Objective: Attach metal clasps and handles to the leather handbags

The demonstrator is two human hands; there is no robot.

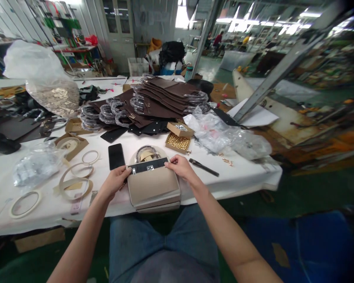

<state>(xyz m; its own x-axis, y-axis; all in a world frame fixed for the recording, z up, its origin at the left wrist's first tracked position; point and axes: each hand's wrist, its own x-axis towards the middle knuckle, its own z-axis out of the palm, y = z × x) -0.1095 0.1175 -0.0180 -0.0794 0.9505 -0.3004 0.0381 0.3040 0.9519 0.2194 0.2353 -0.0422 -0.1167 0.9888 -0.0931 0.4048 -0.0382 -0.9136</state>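
A beige handbag (pixel 153 184) lies at the table's front edge, just before my lap. Along its upper edge runs a dark strip (pixel 141 166) with small metal fittings on it. My left hand (pixel 116 179) pinches the left end of that strip, thumb on top. At the other end, my right hand (pixel 178 165) grips the strip's corner between thumb and fingers. Behind the bag stands a rounded handle (pixel 146 151) wrapped in clear film. A black phone (pixel 116 156) lies beside my left hand. To the right of my right hand is a dark flat tool (pixel 205 168).
Rolls of tape (pixel 25 204) lie on the left. Small boxes of gold studs (pixel 177 143) and silver pieces (pixel 181 127) sit beyond the bag. Dark brown bag pieces (pixel 162 98) are piled behind, with plastic bags (pixel 212 133) at right. A metal post (pixel 271 74) slants across the right.
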